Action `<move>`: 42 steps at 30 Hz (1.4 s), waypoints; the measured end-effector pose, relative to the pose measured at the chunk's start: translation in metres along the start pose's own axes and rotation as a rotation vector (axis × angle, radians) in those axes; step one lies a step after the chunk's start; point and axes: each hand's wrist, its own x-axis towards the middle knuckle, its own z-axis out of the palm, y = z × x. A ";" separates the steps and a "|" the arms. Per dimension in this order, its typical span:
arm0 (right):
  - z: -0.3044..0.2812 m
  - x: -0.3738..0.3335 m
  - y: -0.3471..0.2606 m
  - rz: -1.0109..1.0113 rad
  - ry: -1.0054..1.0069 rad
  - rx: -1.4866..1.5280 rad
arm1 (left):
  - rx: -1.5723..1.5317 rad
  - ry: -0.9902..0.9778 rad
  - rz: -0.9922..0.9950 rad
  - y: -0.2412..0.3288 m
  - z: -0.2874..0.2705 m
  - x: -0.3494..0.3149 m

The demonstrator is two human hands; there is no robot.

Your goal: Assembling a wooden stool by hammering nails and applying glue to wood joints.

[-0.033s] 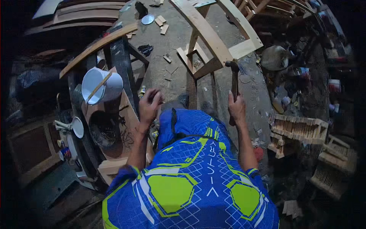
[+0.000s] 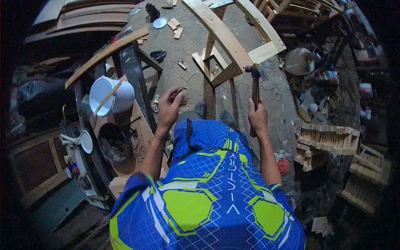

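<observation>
My right hand is wrapped round the handle of a hammer, held upright with its head at the top. The hammer head appears beside the near corner of a pale wooden frame; I cannot tell whether they touch. My left hand is raised over the floor to the left of my lap, fingers curled together. Its fingertips are blurred, and whatever they hold is too small to make out. Left of that arm, a dark round container stands on a board strewn with thin dark pieces like nails.
A white bucket with a stick across it stands on the left bench. A curved wooden strip lies beyond it. Wood offcuts and a white lid lie on the floor ahead. Stacked wooden pieces sit at right.
My left hand has moved a little right and away from me. The right hand and the hammer have barely moved.
</observation>
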 end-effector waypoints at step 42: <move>-0.041 -0.019 -0.092 -0.081 0.272 0.042 | 0.246 -0.759 0.717 0.042 0.176 0.206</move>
